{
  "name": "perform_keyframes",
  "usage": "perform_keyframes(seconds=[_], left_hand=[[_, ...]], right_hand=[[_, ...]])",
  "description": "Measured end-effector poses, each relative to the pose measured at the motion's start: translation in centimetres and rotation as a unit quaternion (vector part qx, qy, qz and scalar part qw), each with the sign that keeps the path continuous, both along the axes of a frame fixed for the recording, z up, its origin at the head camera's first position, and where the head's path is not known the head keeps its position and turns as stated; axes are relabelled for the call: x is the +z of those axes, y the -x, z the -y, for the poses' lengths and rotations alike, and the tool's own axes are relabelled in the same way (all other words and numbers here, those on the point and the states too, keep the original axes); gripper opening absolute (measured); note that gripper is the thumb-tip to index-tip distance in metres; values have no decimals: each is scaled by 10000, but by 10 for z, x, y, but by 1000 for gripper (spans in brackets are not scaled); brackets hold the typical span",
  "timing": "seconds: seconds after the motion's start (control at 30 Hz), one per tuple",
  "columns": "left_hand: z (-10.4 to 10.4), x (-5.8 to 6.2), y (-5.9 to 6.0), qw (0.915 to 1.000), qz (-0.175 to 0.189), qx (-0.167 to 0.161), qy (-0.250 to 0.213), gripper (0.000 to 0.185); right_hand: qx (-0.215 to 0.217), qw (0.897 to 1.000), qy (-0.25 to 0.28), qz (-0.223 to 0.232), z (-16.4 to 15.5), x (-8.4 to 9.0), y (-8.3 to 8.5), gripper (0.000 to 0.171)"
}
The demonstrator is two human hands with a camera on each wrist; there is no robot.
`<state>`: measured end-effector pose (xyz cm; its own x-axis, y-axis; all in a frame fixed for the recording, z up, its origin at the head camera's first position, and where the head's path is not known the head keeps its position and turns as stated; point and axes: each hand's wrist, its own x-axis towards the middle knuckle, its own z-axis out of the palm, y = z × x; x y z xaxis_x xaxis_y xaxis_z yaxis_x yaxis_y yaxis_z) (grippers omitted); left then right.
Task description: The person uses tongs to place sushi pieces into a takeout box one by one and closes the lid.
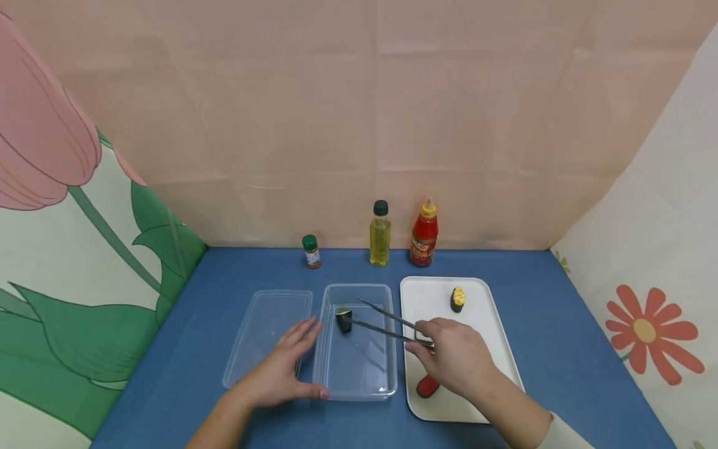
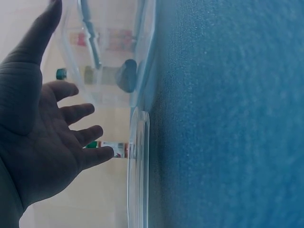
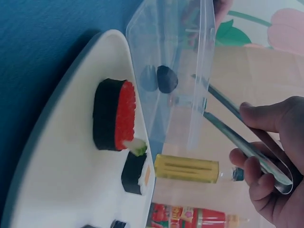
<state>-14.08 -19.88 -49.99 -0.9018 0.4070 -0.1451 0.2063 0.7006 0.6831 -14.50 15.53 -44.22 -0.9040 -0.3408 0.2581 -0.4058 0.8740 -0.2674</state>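
Grip: your right hand (image 1: 457, 358) pinches the metal tongs (image 1: 387, 324), fingers curled round the handle end over the tray's left edge; the two arms stand apart further along, and only the lower tip meets the dark sushi piece (image 1: 343, 320).
Whether the piece is clamped: you cannot tell from the head view; the upper tip looks clear of it, so I judge the tongs spread or spreading.
Left hand: your left hand (image 1: 283, 368) lies flat with straight fingers, thumb and fingertips against the near left wall of the clear container (image 1: 387, 349), bracing it and gripping nothing.
Where the piece is: inside the container, at its far left corner, low on or close to the floor; the green topping shows on its far side.
Around it: the clear lid (image 1: 269, 333) lies flat just left of the container; the white tray (image 1: 493, 330) on the right holds a yellow-topped roll (image 1: 458, 299) at the far end and a red-topped roll (image 1: 427, 386) near your wrist.
Step in hand: judging by this, you are setting the piece down in the container.
Next move calls for: let the tips open fully, lift them straight up clear of the container's rim so the piece does not tip, and keep the brace on until the tongs are out.
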Motion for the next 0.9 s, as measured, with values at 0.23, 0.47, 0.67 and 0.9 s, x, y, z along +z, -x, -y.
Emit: perform_keyframes(seconds=[0.23, 0.47, 0.67, 0.9], left_hand=[[-2, 1, 0, 9999, 75, 70, 52, 122], [-4, 2, 1, 9998, 119, 121, 71, 122], [-4, 3, 0, 9998, 93, 126, 111, 122], [-3, 3, -1, 9999, 45, 104, 99, 122]], right_hand=[[-183, 9979, 423, -452, -16, -3, -3, 42], [-387, 9971, 507, -423, -29, -5, -4, 44], [-398, 9949, 711, -595, -41, -9, -6, 44], [-570, 9915, 830, -819, -55, -14, -13, 43]])
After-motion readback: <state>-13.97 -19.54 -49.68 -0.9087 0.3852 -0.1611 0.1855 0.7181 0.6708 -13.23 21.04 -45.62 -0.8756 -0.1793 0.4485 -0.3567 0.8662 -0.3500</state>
